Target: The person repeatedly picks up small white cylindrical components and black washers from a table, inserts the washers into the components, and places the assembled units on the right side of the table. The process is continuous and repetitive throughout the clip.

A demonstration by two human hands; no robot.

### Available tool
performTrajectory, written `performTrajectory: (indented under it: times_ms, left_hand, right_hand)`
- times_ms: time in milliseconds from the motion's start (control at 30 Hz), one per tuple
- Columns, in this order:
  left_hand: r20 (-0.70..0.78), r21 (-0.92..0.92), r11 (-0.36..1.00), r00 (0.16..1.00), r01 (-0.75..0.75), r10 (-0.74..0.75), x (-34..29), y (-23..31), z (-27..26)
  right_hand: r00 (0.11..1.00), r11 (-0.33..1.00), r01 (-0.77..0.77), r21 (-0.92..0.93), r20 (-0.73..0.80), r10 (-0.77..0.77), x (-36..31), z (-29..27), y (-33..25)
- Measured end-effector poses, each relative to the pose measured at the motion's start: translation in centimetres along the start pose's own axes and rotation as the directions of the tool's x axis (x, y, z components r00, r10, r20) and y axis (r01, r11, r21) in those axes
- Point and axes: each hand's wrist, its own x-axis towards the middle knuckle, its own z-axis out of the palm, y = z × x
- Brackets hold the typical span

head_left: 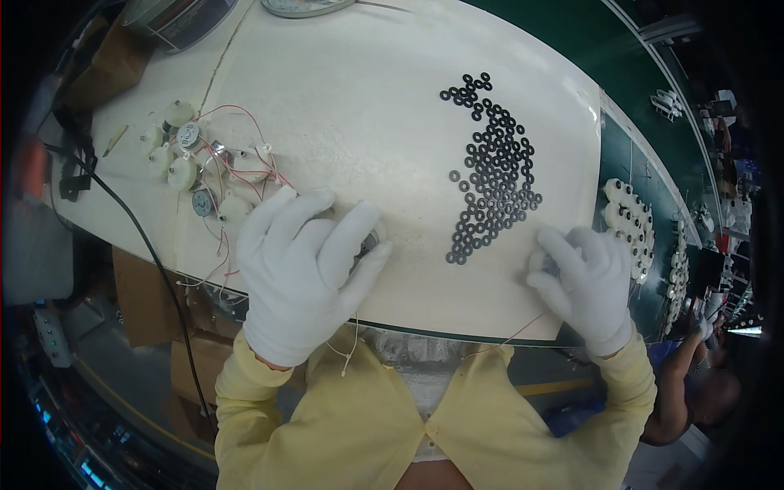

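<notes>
White gloves cover both hands. My left hand (306,269) bends over a small round motor (367,243), which shows as a dark and metallic edge between thumb and fingers; a thin lead with a white connector hangs below this hand over the table edge. My right hand (586,282) is closed at the table's right front, its fingers curled round something mostly hidden. A red wire (523,328) trails from beneath it over the front edge. Between the hands, farther back, lie many black ring washers (498,159) in a loose band.
Several white-bodied motors (183,173) with red wires lie in a heap at the left. Rows of white motors (629,220) sit on a green surface at the right. A black cable (139,214) crosses the left edge. Cardboard boxes (147,302) stand below. Another person (686,392) is at far right.
</notes>
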Motion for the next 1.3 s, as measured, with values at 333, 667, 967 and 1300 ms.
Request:
performTrajectory:
  times_ms: [333,667,967,1300]
  left_hand:
    - [0.009,-0.089,0.995,0.999,0.046,-0.045,-0.5,-0.4,0.5]
    - [-0.004,-0.085,0.994,0.998,0.065,-0.066,-0.8,-0.5,0.6]
    - [0.010,-0.099,0.994,0.999,0.049,-0.049,-0.7,-0.7,0.6]
    - [0.027,-0.105,0.993,0.999,0.050,-0.048,-0.7,-0.7,0.4]
  right_hand:
    - [0.910,0.344,-0.378,0.860,0.278,0.306,-0.2,2.2,-0.9]
    - [0.996,0.950,-0.003,0.313,0.085,-0.025,3.4,1.1,-1.8]
    - [0.993,0.995,0.103,-0.001,0.064,-0.103,3.9,0.3,-2.7]
    - [0.917,0.951,0.294,-0.096,0.307,-0.253,3.5,-2.5,-2.5]
